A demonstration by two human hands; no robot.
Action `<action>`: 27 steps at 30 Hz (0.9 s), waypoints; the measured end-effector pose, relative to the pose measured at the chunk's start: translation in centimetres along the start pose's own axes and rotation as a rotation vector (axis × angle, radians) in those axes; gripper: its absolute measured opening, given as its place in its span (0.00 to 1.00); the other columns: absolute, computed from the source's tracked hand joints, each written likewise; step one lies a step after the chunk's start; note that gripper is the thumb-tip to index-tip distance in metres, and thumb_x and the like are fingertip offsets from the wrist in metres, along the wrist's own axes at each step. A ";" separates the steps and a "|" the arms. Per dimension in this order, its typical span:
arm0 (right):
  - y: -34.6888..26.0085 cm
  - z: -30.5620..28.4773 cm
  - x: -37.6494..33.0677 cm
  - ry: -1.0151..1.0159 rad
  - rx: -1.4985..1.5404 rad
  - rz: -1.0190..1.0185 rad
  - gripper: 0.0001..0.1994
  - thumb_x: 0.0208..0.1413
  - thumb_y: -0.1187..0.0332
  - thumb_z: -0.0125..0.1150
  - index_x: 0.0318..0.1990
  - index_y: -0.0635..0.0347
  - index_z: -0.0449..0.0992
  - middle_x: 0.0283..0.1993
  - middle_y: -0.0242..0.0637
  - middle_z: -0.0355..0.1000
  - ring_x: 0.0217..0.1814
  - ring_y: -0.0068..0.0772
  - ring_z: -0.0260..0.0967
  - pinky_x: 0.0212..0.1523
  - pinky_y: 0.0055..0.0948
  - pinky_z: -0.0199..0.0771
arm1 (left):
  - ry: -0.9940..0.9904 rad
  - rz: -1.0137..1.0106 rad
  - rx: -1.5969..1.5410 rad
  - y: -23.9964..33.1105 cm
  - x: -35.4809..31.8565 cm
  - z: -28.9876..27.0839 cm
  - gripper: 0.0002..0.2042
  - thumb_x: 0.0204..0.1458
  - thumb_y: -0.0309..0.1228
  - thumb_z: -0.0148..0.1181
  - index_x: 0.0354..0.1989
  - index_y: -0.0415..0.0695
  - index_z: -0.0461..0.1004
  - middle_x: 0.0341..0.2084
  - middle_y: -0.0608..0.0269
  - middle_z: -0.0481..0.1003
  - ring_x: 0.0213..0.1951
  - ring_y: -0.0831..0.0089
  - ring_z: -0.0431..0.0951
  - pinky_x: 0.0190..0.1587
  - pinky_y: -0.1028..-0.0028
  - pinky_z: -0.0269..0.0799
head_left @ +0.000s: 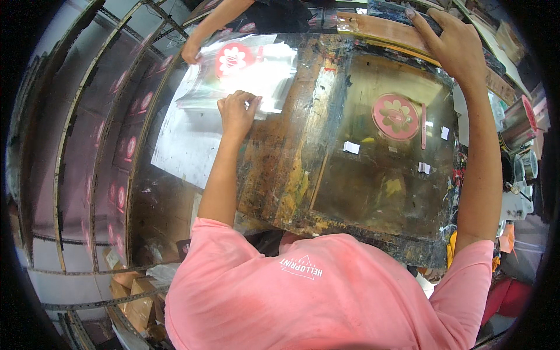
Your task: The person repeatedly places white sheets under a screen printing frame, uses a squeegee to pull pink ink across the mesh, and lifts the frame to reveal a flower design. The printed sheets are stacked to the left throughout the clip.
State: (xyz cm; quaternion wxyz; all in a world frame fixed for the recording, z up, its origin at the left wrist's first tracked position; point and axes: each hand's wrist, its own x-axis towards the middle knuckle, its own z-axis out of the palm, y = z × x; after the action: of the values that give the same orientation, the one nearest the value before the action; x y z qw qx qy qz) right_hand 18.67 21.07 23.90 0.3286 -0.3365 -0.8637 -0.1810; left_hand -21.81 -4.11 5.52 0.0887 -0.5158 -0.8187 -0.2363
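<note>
My left hand has its thumb and fingers pinched at the near edge of a stack of clear plastic sheets, the top one printed with a pink circle and white flower. Across the table, my right hand curls over a long, ink-stained squeegee with a wooden face; its far fingertips are partly hidden. This bar lies along the far end of a printing screen. A pink flower stencil shows in the mesh, beside a narrow pink strip.
Another person's hand touches the stack's far left corner. White paper lies under the stack on the stained table. Metal racks holding printed sheets stand at left. Jars and tubs crowd the right side; cardboard boxes sit low left.
</note>
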 end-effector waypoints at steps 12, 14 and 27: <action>-0.5 -0.6 0.1 0.039 0.041 0.015 0.28 0.67 0.42 0.55 0.43 0.63 0.82 0.39 0.54 0.78 0.43 0.64 0.76 0.47 0.52 0.73 | 0.054 -0.127 -0.279 -1.6 2.5 0.2 0.14 0.59 0.41 0.71 0.35 0.41 0.87 0.30 0.57 0.83 0.33 0.63 0.80 0.42 0.63 0.72; -0.6 -0.7 0.5 -0.015 0.038 0.047 0.29 0.67 0.41 0.54 0.43 0.64 0.82 0.38 0.55 0.78 0.43 0.63 0.76 0.48 0.52 0.73 | 0.223 -0.123 -0.335 -1.4 4.9 -1.4 0.14 0.60 0.40 0.70 0.36 0.39 0.87 0.31 0.53 0.84 0.31 0.60 0.83 0.38 0.64 0.76; -1.8 -2.2 2.0 0.067 0.003 0.086 0.32 0.62 0.38 0.54 0.28 0.63 0.82 0.29 0.54 0.79 0.36 0.60 0.79 0.42 0.52 0.76 | -0.225 0.480 -0.116 19.5 -3.2 8.6 0.27 0.60 0.58 0.63 0.43 0.41 0.82 0.36 0.47 0.82 0.44 0.49 0.83 0.54 0.51 0.74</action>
State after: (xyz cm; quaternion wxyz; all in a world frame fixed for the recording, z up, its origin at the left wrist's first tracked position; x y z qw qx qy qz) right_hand 17.27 19.57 26.67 0.3655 -0.3665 -0.8372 -0.1765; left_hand -2.17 4.35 2.56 0.0209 -0.7223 -0.6628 -0.1964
